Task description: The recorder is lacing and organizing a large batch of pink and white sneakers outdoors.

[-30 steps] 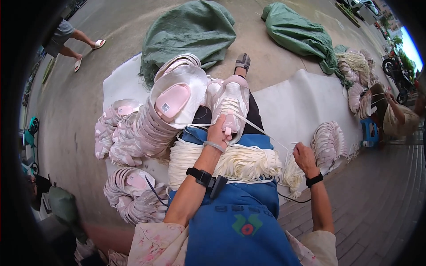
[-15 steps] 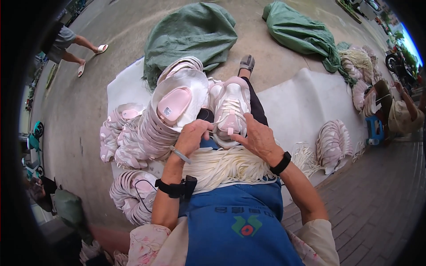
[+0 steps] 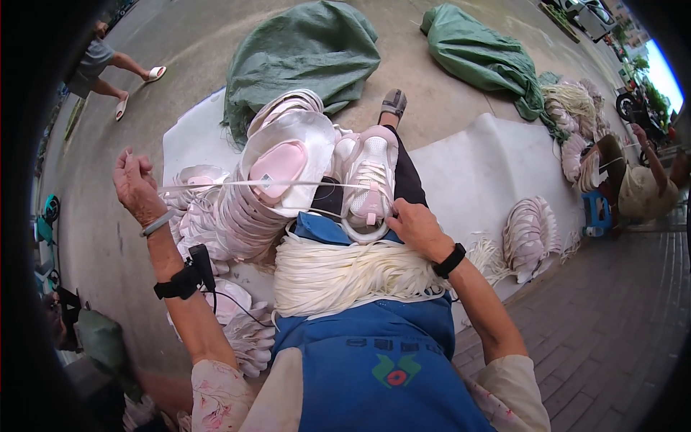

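Note:
A pink and white sneaker upper (image 3: 371,169), partly threaded with a cream lace, rests toe outward over my lap. Away to the left, my left hand (image 3: 137,187) is raised and closed on the shoelace (image 3: 288,183). That lace runs taut and nearly level from the hand across to the upper. My right hand (image 3: 421,230) has its fingers bent in a grip at the upper's right edge, near the tongue; its fingertips are partly hidden. Below the upper, a thick bundle of cream laces (image 3: 353,277) lies across my blue apron (image 3: 360,345).
A long nested stack of pink and white uppers (image 3: 252,205) stands left of my lap, with more behind it. Another stack (image 3: 533,234) sits on the white sheet (image 3: 461,162) at right. Green sacks (image 3: 302,65) lie ahead. A person (image 3: 644,180) sits far right; another's legs (image 3: 115,79) show far left.
My left hand has swung far out to the left from beside the upper, drawing the lace taut. My right hand has shifted slightly down and its fingers have closed in at the upper's edge.

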Tool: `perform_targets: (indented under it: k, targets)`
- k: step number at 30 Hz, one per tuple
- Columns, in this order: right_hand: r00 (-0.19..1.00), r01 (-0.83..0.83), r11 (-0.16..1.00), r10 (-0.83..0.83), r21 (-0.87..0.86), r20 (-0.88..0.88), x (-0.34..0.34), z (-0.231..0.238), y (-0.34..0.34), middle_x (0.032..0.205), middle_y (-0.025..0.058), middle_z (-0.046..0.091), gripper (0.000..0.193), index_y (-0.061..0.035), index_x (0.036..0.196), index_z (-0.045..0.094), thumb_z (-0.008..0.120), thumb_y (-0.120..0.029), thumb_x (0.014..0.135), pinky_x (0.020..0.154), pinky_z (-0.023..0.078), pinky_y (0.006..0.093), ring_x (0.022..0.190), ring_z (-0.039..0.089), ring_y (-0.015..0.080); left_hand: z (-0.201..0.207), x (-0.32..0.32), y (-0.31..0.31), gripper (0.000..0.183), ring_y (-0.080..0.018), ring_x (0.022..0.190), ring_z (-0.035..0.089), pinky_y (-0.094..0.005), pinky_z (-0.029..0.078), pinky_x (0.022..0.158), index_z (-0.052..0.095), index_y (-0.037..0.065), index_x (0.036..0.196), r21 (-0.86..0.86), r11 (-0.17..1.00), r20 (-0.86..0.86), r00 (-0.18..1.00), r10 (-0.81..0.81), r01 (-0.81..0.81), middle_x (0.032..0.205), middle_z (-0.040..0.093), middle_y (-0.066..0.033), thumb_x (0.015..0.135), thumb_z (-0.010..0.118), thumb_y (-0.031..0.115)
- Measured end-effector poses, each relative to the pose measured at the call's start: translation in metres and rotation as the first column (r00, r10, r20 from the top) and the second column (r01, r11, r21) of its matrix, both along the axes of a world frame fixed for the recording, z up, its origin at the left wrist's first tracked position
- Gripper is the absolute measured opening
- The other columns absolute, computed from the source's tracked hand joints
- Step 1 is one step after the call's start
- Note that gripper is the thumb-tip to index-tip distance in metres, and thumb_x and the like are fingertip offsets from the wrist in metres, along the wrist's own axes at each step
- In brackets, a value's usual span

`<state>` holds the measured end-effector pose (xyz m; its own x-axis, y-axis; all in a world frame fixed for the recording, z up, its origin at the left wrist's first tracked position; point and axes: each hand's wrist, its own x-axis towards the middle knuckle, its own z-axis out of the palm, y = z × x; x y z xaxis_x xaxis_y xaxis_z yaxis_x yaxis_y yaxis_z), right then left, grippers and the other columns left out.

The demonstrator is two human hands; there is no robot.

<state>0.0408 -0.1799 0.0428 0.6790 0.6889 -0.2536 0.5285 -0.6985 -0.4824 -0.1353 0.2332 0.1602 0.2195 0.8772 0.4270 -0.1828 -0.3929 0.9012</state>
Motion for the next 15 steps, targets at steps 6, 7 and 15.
perform_targets:
  k: [6,7,15]
  targets:
    - [0.957,-0.03,0.995,0.001,0.097,0.289,0.02,0.023,-0.015,0.074,0.0132,0.062,0.012,-0.0066,0.081,0.056,0.053,-0.016,0.087,0.063,0.048,0.0472,0.07,0.061,0.0356,-0.01,0.009,-0.048,0.022,0.0012,0.05,0.03,-0.0149,0.022,0.042,0.057,0.004,0.112,-0.187,0.952,-0.119,0.957,-0.265,0.241,0.074,0.054,0.0033,0.094,0.051,0.016]
    - [0.959,-0.035,0.995,0.007,0.095,0.283,0.023,0.021,-0.019,0.074,0.0132,0.062,0.012,-0.0066,0.081,0.056,0.053,-0.016,0.087,0.063,0.048,0.0472,0.07,0.061,0.0356,-0.016,0.013,-0.07,0.021,0.0011,0.05,0.031,-0.015,0.023,0.042,0.057,0.005,0.111,-0.236,0.921,-0.119,0.931,-0.345,0.311,0.075,0.054,0.0035,0.094,0.05,0.015]
    - [0.966,-0.016,1.0,0.019,-0.012,0.258,0.026,0.003,-0.038,0.077,0.0126,0.061,0.01,-0.0061,0.081,0.055,0.052,-0.014,0.087,0.064,0.049,0.0443,0.071,0.061,0.0339,-0.094,0.073,-0.191,0.022,-0.009,0.057,0.054,-0.0228,0.042,0.051,0.052,0.001,0.112,-0.234,0.701,-0.567,0.492,-0.661,0.673,0.081,0.066,-0.0049,0.097,0.044,0.015]
